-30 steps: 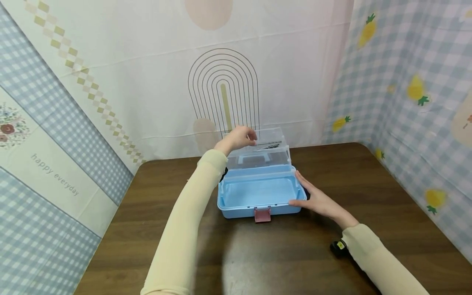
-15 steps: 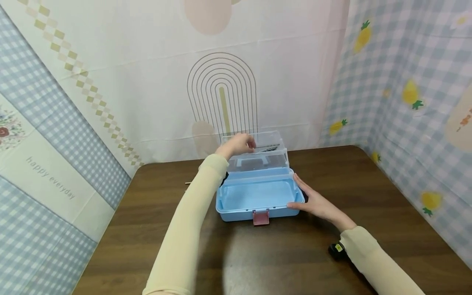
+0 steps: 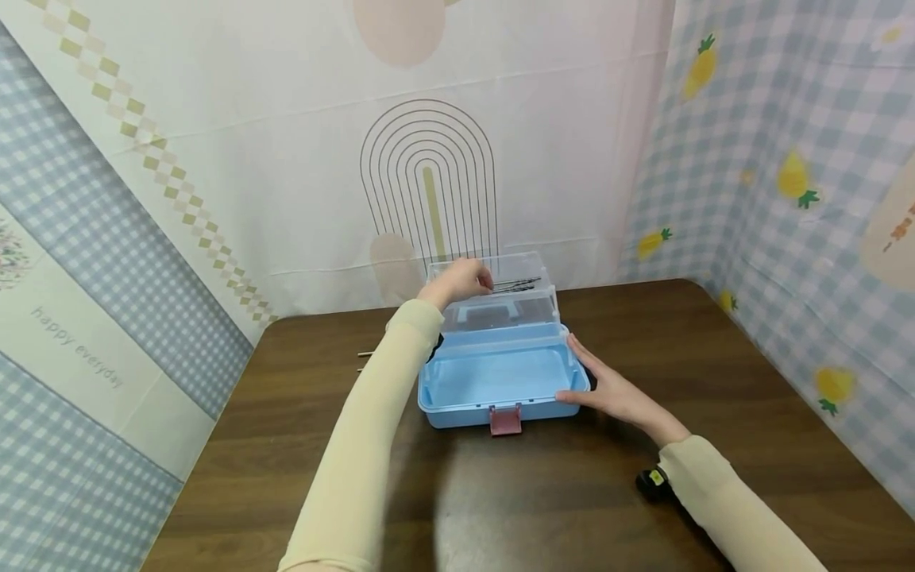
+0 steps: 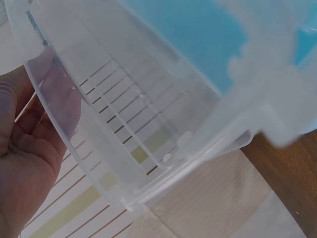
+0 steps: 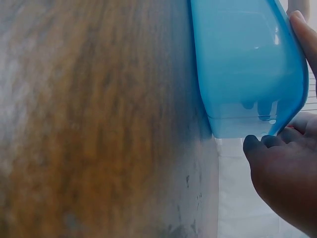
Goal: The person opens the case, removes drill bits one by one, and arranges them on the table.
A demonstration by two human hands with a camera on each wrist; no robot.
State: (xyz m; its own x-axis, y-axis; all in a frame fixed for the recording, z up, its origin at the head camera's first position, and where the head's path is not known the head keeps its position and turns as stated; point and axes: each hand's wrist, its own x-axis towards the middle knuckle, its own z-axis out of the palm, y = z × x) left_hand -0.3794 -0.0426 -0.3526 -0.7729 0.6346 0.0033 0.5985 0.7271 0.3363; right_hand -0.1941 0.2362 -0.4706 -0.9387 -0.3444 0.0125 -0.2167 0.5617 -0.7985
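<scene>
A light blue plastic box [image 3: 457, 418] stands open on the table, with a pink latch [image 3: 505, 421] hanging from its front. Its clear lid [image 3: 532, 306] is swung up and back on the far side. My left hand [image 3: 461, 280] holds the lid's far edge, and in the left wrist view its fingers [image 4: 59, 94] show through the clear plastic. My right hand [image 3: 618, 389] grips the box's right end, thumb on the front corner. The right wrist view shows that hand [image 5: 285, 168] against the blue end wall [image 5: 237, 69].
Ends of thin pale sticks [image 3: 365, 354] show to the left of the left sleeve, which hides the rest. Dark streaks [image 3: 516, 284] are visible through or on the lid. A patterned cloth wall [image 3: 314, 199] stands behind the brown table [image 3: 286, 445].
The head view has shifted a little. My left hand and the lid have dipped slightly, while the right hand keeps its grip. The pale stick ends have come into view beside the left sleeve.
</scene>
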